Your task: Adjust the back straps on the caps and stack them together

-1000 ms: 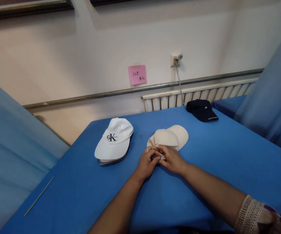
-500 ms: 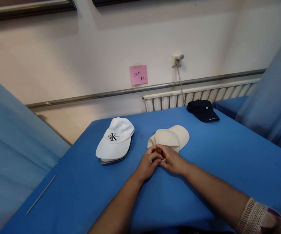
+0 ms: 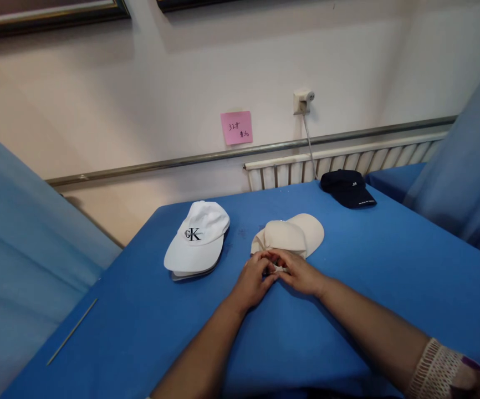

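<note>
A cream baseball cap (image 3: 285,235) lies on the blue-covered table (image 3: 290,338), its brim pointing to the far right. My left hand (image 3: 253,281) and my right hand (image 3: 300,272) meet at the near edge of this cap, fingers bent and pinching its strap end. A pale bit of the strap (image 3: 279,269) shows between the fingertips; the rest of it is covered by my hands. To the left sits a white cap with black letters (image 3: 198,235), stacked on at least one greyish cap (image 3: 192,277).
A black cap (image 3: 346,188) rests at the far right of the table. On the left lies a thin stick (image 3: 71,332). Blue curtains (image 3: 24,266) hang at both sides. Behind are a radiator (image 3: 281,174), a rail, and a socket (image 3: 302,103) with a cord.
My fingers have shifted slightly at the cap's strap, the right hand moving a little to the right, so more of the pale strap shows. The caps stay in place.
</note>
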{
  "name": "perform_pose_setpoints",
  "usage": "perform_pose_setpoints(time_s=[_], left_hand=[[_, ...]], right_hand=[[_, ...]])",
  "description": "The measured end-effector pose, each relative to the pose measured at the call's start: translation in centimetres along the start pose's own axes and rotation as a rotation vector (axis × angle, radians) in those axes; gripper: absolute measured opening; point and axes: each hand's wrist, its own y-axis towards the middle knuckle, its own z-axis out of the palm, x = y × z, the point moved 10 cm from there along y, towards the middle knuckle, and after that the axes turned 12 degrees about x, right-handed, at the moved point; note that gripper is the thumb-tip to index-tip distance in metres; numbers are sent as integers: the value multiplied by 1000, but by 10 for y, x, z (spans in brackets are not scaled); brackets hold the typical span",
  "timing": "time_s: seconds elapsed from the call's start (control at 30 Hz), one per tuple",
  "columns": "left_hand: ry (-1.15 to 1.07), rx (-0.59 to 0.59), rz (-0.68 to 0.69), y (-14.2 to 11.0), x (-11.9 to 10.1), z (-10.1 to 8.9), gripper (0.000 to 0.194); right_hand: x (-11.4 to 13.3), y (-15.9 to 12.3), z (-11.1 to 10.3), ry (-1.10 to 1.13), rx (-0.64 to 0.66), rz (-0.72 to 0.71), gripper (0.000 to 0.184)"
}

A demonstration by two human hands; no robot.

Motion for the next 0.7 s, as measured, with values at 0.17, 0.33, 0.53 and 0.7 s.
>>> perform_pose_setpoints(time_s=[0.17,0.33,0.53,0.7], left_hand=[[22,3,-29,1,2,0,17],[35,18,-17,2,1,4,12],[45,11,-44,3,4,7,19],[30,1,-36,5,4,11,16]], right_hand=[[3,-1,-2,26,-16,-2,70],[-1,-2,-2,51,-8,31,73],[-6,0,-1,71,20,60,75],[-11,0,0,50,12,80,76]])
